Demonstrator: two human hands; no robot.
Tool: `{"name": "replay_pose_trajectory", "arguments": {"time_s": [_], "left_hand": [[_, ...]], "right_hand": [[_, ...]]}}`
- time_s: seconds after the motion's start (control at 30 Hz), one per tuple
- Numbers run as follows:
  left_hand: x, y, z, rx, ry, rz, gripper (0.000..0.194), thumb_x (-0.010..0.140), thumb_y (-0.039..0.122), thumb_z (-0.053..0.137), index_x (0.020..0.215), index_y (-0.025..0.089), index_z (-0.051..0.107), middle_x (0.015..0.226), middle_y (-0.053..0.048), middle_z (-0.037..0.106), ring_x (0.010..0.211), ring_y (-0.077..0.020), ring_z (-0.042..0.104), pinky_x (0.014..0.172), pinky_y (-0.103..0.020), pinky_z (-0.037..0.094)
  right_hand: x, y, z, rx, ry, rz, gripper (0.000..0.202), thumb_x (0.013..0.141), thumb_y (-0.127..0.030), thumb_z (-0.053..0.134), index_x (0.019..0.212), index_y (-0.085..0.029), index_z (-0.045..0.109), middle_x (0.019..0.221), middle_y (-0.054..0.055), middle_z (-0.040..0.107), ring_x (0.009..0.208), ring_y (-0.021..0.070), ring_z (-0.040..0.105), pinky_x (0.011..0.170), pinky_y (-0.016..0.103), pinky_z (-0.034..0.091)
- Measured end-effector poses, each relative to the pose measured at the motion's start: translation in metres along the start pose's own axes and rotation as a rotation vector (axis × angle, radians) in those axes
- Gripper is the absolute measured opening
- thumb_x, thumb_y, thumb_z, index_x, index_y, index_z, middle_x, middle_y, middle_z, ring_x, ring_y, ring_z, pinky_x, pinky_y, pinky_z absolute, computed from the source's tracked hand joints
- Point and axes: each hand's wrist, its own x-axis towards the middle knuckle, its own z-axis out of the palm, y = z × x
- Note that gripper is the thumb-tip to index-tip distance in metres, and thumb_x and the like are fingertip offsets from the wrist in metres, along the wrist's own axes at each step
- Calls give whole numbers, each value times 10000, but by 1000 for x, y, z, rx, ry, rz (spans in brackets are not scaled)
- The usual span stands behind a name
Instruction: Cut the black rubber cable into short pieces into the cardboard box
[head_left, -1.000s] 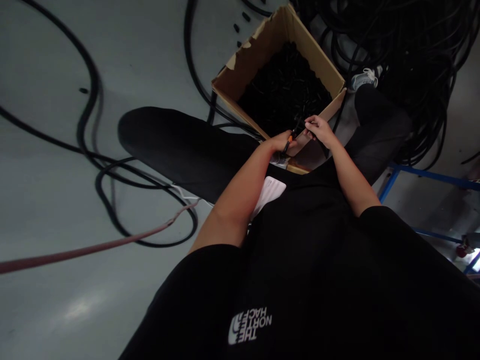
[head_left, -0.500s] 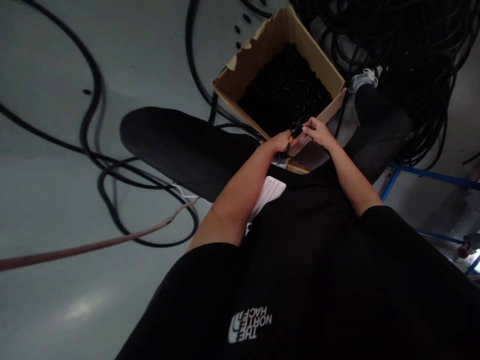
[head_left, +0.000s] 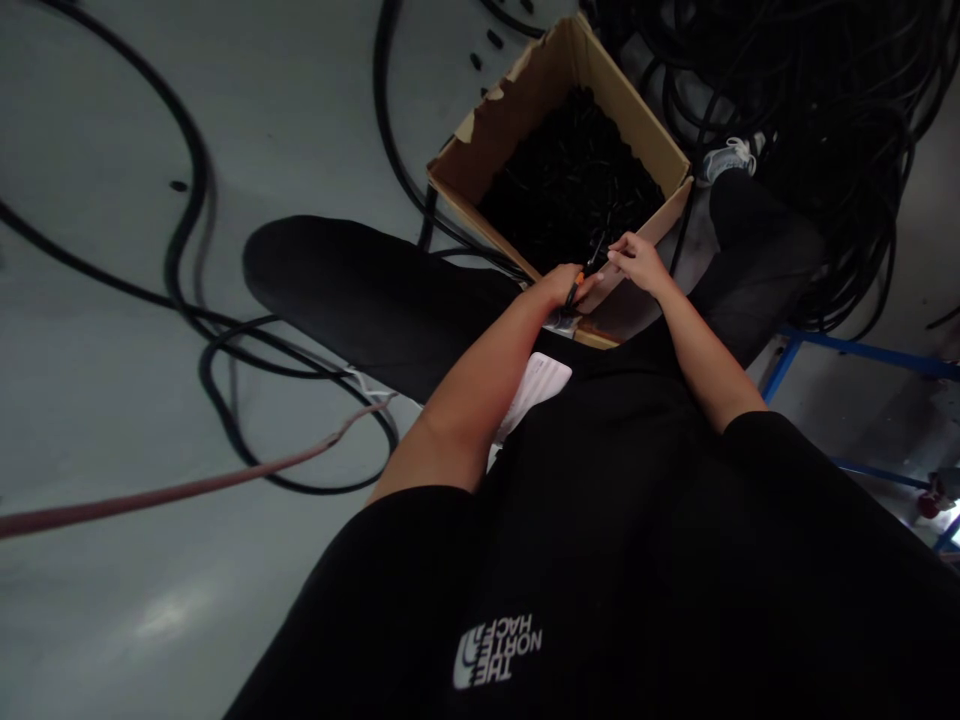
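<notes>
On the lap, a pale flat object lies tilted; could slide off if legs shift. Just beyond, left hand: fingers clamped on an orange-and-black tool, at the near corner of the cardboard box. Right hand just beside it, fingers bunched together; cannot tell if they pinch anything. Main risk: a nick, tool tip being so near those fingers, and dim light hiding the gap. Black pieces heap inside the box; anything dropped there blends in. Farther, loose pieces on the floor could roll underfoot; tangled cable could snag the shoe.
</notes>
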Motion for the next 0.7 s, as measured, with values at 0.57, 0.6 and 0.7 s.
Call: {"name": "replay_pose_trajectory", "arguments": {"time_s": [0.57, 0.6, 0.7], "left_hand": [[-7, 11, 1, -89, -66, -77, 607, 1173, 744, 731, 812, 258, 687, 714, -74, 735, 752, -266, 750, 818, -376, 640], [-6, 10, 1, -71, -63, -75, 577, 1182, 707, 714, 820, 259, 688, 729, -73, 741, 775, -269, 755, 843, -379, 639], [-2, 8, 1, 25, -4, -63, 421, 1135, 621, 780, 946, 249, 726, 856, -88, 797, 957, -321, 812, 938, -390, 636]], "right_hand": [[13, 23, -6, 28, 39, 42, 551, 1085, -542, 1049, 1053, -293, 559, 751, -67, 593, 689, 160, 544, 638, 259, 473], [12, 21, -6, 35, 40, 59, 552, 1086, -554, 1048, 1060, -293, 563, 747, -67, 597, 676, 158, 537, 621, 256, 461], [10, 17, -8, 69, -1, 95, 524, 1137, -590, 1004, 1089, -284, 580, 733, -62, 613, 625, 138, 496, 562, 239, 406]]}}
